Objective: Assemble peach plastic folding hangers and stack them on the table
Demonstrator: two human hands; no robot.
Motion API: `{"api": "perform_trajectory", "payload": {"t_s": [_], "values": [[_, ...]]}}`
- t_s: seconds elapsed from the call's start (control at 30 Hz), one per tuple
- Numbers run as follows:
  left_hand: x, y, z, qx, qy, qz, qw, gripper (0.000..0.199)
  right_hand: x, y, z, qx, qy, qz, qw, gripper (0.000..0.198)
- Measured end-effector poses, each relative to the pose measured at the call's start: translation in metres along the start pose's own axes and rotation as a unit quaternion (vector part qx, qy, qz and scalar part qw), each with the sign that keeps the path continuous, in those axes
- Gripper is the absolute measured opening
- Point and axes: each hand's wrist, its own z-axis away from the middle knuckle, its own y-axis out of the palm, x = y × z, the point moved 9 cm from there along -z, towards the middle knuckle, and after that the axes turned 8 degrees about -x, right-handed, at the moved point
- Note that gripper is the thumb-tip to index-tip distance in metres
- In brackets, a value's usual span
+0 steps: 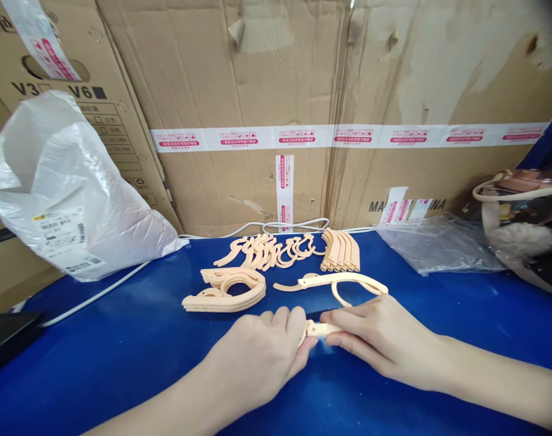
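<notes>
Both hands work on one cream plastic folding-hanger piece (322,329) at the front of the blue table. My left hand (269,345) is closed around its left end, and the fingers cover most of that part. From the other side, my right hand (376,336) pinches the arm between thumb and fingers. Just behind my right hand lies a partly spread hanger (344,279) with a long curved arm and a ring-shaped part. Left of it sits a neat stack of folded hangers (230,293).
Loose hook parts (262,251) and a row of curved arms (341,249) lie at the back, before large cardboard boxes (239,188). A white mailer bag (71,188) stands left, a dark flat object (8,342) below it. Clear plastic bags (439,245) lie right, near a strapped bottle (516,194).
</notes>
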Motion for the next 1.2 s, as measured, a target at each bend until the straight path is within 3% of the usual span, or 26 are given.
{"api": "perform_trajectory", "payload": {"t_s": [0.27,0.47,0.77,1.07,1.2], "values": [[-0.009,-0.01,0.006,-0.087,0.065,-0.048,0.993,0.025,-0.002,0.01,0.003,0.051,0.025,-0.033,0.998,0.032],[-0.01,-0.012,0.01,-0.099,0.046,-0.022,0.994,0.021,0.001,0.015,0.005,0.071,0.016,-0.043,0.996,0.031],[-0.011,-0.018,0.013,-0.109,0.042,0.023,0.993,0.031,0.005,0.02,0.009,0.088,0.014,-0.047,0.995,0.031],[-0.007,0.0,0.006,0.007,-0.001,0.085,0.996,0.008,0.002,0.016,0.005,0.039,-0.017,0.016,0.999,0.032],[-0.007,0.005,0.007,0.043,-0.007,0.134,0.99,0.01,0.007,0.011,0.006,0.017,-0.064,0.037,0.997,0.038]]}}
